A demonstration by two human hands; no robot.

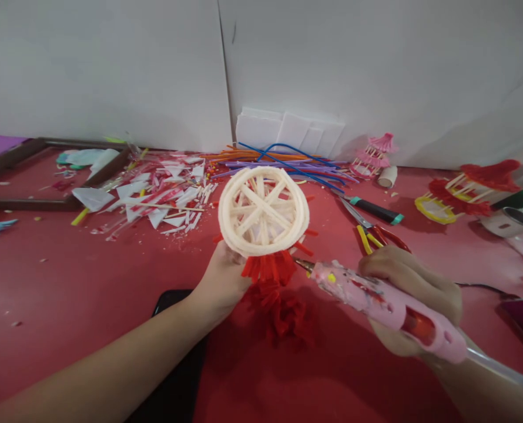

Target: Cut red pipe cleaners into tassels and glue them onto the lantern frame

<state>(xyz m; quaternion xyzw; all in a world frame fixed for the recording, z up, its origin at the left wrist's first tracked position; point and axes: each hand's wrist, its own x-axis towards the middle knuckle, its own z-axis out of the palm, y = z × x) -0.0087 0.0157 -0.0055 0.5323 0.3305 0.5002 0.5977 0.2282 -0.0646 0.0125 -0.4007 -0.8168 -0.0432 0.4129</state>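
My left hand [226, 273] grips a craft model from its left side, with the fingers partly hidden behind it. Facing me is the model's round cream base [264, 208], a ring crossed by spokes of fuzzy stems. Red fuzzy strips [270, 267] fan out below the ring, and more red tiers hang lower. In my right hand [413, 288] is a pink hot glue gun [376, 296], stained on its front part, with a clear glue stick out of its back end. Its metal nozzle points left and reaches the red strips; whether it touches them I cannot tell.
Scissors [358, 214], a green-black handled tool [376, 210] and pliers [371, 238] lie right of centre. Pipe cleaners [288, 161] and scraps [156, 194] line the back. A pink pagoda model [371, 155], a red one [468, 188], a dark phone [173, 352] and a brown frame [32, 204] surround the hands.
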